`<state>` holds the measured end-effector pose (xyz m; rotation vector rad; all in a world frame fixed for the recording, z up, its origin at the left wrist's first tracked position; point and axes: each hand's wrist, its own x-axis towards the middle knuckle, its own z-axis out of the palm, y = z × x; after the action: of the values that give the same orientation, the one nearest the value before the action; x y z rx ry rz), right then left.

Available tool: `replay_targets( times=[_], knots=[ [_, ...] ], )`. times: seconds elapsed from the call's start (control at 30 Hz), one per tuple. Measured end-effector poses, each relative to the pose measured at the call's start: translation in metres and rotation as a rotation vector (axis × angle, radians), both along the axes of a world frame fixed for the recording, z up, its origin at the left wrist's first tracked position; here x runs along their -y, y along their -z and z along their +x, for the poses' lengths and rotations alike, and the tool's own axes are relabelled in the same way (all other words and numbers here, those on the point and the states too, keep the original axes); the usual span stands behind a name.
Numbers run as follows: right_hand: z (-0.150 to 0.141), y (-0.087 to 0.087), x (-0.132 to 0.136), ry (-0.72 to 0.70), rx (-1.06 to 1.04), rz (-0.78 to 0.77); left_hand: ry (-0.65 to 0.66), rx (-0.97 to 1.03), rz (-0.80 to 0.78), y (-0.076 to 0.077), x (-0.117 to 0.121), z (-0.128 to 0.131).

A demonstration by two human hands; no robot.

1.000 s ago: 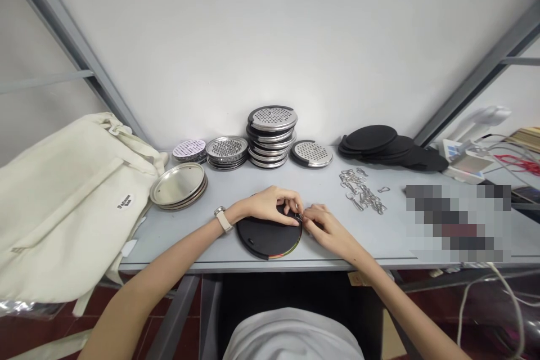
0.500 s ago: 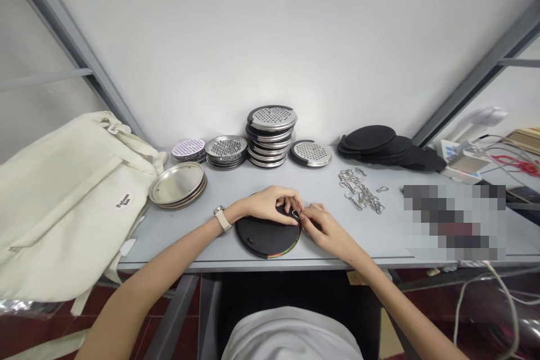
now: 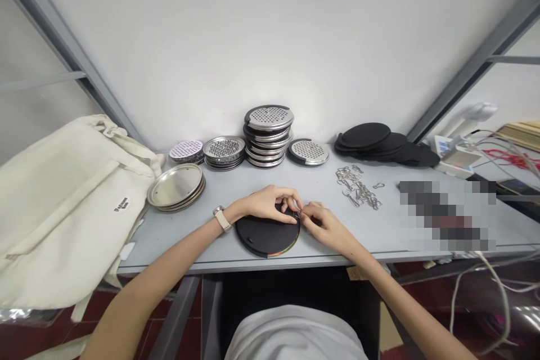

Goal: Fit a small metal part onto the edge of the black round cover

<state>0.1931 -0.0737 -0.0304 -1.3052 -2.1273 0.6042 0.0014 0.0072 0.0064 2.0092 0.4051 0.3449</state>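
Observation:
Near the front edge of the table lies a round black disc (image 3: 266, 234), with a small slot at its lower left and a coloured rim along its lower right. Across its far part lies my left hand (image 3: 270, 202), thumb on top and fingers curled at the far right edge, steadying it. My right hand (image 3: 327, 229) is closed in a pinch at the disc's right edge, on a small metal clip (image 3: 296, 214). Fingers hide most of the clip, so I cannot tell how it sits on the disc. More loose metal clips (image 3: 358, 187) lie in a pile to the right.
Along the wall stand stacks of round graters (image 3: 269, 134), a single grater (image 3: 309, 152) and black discs (image 3: 366, 138). Plain metal discs (image 3: 175, 185) are stacked at left, beside a cream bag (image 3: 80, 208). A blurred patch (image 3: 447, 216) and cables (image 3: 493, 287) are at right.
The camera view has shifted slightly. My right fingers have closed in further at the disc's edge, and less of the clip shows. My left hand stays where it was on the disc.

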Motion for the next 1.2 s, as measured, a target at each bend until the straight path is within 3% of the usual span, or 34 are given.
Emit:
replay_targets(
  times=[0.4, 1.03, 1.2],
  knots=[
    [-0.0019, -0.0042, 0.0030, -0.068, 0.050, 0.024, 0.023, 0.008, 0.049, -0.0023, 0.0008, -0.0023],
    [-0.0043, -0.0052, 0.0055, -0.023, 0.039, 0.038, -0.005, 0.008, 0.128, -0.0033, 0.0015, -0.0018],
    [-0.0052, -0.0091, 0.0072, -0.011, 0.034, 0.010, 0.005, 0.018, 0.088, -0.0038, 0.0015, -0.0016]
  ],
)
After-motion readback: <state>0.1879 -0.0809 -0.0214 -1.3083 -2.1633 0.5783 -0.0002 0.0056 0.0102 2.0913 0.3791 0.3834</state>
